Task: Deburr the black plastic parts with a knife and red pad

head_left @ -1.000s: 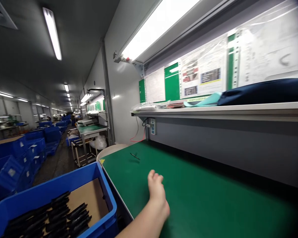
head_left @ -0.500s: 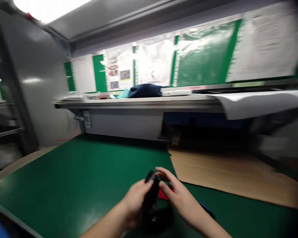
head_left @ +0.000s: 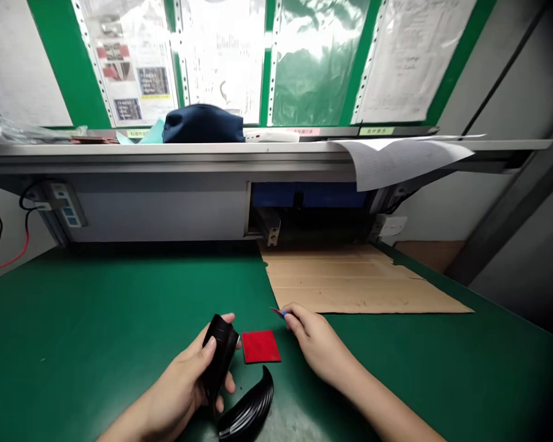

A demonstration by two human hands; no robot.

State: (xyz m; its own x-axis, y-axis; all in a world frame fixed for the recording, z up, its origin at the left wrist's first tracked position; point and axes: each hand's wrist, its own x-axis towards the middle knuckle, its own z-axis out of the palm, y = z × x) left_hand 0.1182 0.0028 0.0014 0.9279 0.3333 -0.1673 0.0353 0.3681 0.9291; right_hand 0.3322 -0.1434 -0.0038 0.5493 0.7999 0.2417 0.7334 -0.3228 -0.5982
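My left hand [head_left: 191, 374] is closed around a black plastic piece [head_left: 219, 356], a smooth curved shell held tilted upward. Below it, on the green table, lies a second black part [head_left: 249, 408], curved and ribbed with a pointed tip. A flat red square pad [head_left: 260, 347] rests between my two hands. My right hand [head_left: 306, 331] pinches a small thin tool [head_left: 279, 312] with a blue body and a narrow reddish tip pointing left. Its exact kind is too small to make out. The tool is apart from the black piece.
A sheet of brown cardboard [head_left: 341, 282] lies on the green tabletop [head_left: 120, 319] at the back right. Above runs a shelf [head_left: 188, 156] with a dark blue cloth item [head_left: 203, 124] and an overhanging paper [head_left: 387, 161]. A power strip [head_left: 68, 204] is mounted at the left.
My view has turned right and steadied. My right hand has moved away from the black piece and now holds the small blue tool. My left hand still grips the black piece.
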